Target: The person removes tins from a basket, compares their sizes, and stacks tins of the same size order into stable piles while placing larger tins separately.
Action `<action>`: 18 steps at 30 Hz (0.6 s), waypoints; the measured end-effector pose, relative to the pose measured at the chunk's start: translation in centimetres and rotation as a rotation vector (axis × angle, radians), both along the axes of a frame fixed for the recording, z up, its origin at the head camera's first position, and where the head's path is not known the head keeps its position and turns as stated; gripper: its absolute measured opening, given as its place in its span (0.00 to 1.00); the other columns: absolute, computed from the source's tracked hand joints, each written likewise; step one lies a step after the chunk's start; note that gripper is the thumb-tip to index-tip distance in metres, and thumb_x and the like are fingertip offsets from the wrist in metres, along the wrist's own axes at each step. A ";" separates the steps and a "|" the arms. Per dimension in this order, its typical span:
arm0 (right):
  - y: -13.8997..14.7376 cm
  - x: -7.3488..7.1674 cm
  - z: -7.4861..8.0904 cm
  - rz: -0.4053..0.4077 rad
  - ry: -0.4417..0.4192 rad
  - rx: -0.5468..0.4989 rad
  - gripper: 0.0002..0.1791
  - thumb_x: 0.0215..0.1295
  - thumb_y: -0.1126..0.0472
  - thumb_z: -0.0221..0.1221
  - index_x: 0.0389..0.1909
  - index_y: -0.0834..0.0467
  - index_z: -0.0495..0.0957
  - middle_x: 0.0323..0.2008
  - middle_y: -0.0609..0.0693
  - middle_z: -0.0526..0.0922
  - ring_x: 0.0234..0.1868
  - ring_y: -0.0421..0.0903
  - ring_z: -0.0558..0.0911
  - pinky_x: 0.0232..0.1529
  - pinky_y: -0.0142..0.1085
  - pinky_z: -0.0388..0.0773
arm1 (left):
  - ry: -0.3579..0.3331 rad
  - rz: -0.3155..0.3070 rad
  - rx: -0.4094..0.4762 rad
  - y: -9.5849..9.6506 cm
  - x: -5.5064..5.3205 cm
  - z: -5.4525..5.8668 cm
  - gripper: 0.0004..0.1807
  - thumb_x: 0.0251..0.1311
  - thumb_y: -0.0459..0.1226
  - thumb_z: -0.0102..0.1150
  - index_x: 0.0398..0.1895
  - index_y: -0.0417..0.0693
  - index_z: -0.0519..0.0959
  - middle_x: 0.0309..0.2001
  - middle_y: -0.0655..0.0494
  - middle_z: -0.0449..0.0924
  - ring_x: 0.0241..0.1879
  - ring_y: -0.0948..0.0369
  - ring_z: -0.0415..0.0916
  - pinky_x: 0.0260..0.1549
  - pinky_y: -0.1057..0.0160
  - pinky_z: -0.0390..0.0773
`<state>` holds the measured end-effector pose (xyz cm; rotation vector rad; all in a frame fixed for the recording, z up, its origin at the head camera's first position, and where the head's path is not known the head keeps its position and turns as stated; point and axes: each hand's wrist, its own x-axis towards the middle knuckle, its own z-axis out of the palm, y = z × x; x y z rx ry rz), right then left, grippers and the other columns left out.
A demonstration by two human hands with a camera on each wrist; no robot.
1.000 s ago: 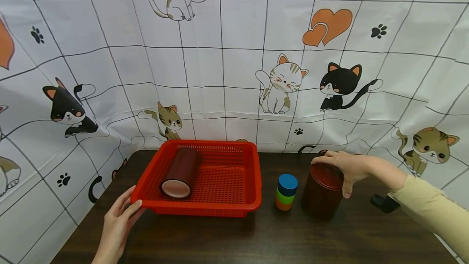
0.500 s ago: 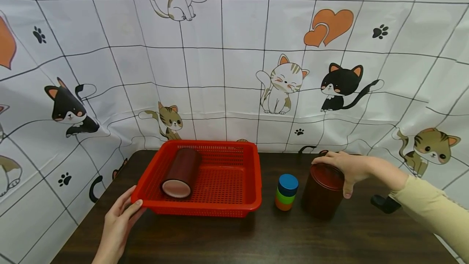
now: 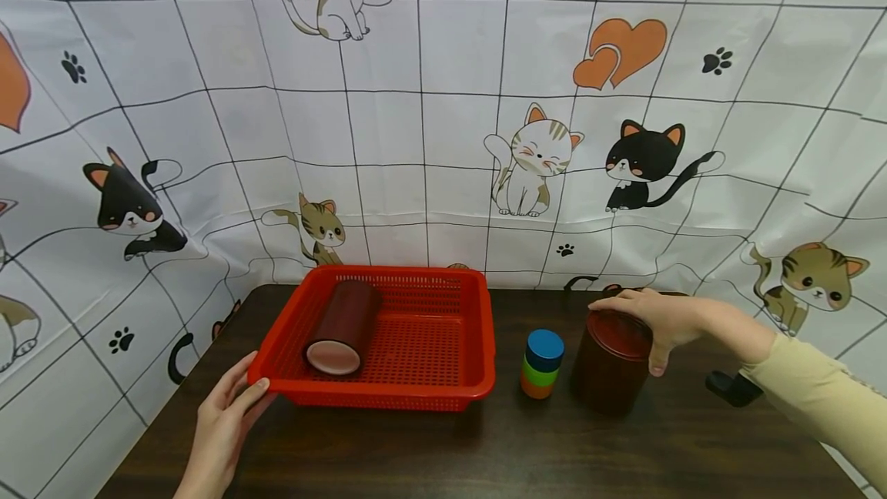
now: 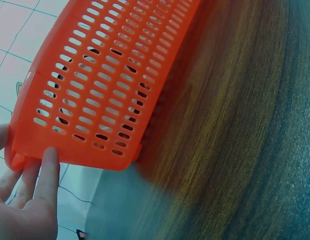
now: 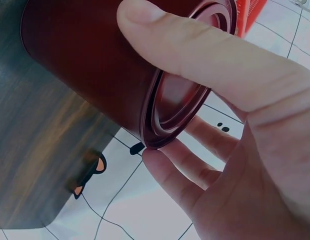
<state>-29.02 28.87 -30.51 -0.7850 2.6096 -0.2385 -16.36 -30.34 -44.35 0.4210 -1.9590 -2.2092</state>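
Note:
A red perforated basket [image 3: 478, 333] stands on the dark wooden table [image 3: 485, 453], and a dark red cylinder [image 3: 343, 326] lies on its side in the basket's left part. My left hand [image 3: 229, 410] rests with straight fingers against the basket's near left corner [image 4: 25, 155]. A dark red lidded jar [image 3: 610, 364] stands upright to the right. My right hand [image 3: 654, 318] grips its lid from above, thumb down the near side; the right wrist view shows the fingers curled round the lid rim [image 5: 180, 95].
A stack of blue, green and orange discs [image 3: 542, 364] stands between basket and jar. A small black object [image 3: 731, 389] lies under my right forearm. A cat-print cloth [image 3: 443, 114] hangs behind the table and down its left side.

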 end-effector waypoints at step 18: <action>-2.8 -1.1 4.5 0.064 0.028 -0.002 0.64 0.45 0.45 0.77 0.78 0.50 0.47 0.73 0.68 0.54 0.70 0.73 0.55 0.57 0.72 0.67 | 0.036 0.001 0.007 0.0 0.2 -0.2 0.37 0.68 0.40 0.59 0.77 0.49 0.54 0.48 0.71 0.72 0.46 0.78 0.76 0.48 0.73 0.83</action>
